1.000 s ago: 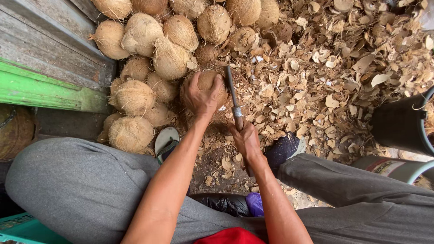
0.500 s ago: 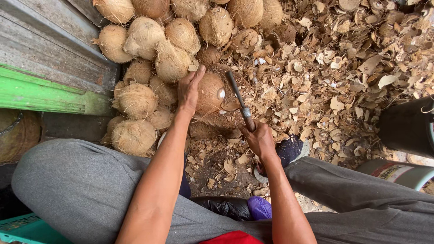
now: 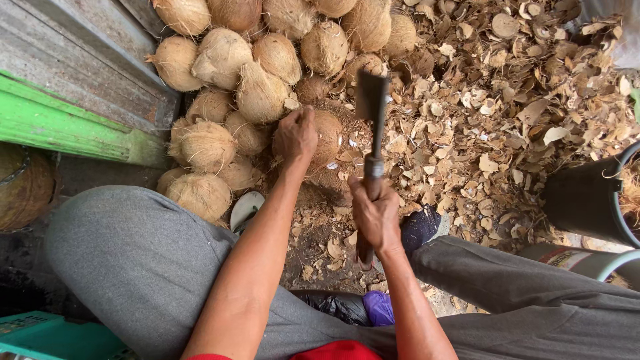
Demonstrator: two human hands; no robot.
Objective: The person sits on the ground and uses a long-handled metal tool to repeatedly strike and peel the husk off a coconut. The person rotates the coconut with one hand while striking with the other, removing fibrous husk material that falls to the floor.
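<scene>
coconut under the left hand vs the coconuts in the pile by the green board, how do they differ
The held coconut lies apart before the person, gripped on top by the left hand; the piled coconuts lie heaped together, untouched. The cleaver in the right hand is raised beside the held one only. Both are brown and fibrous.

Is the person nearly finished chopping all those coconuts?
Not nearly. Done: a thick carpet of shell chips covers the ground. In hand: the left hand steadies one coconut while the right hand grips a cleaver raised over it. Left: a big pile of husked coconuts by the green board looks whole.
</scene>
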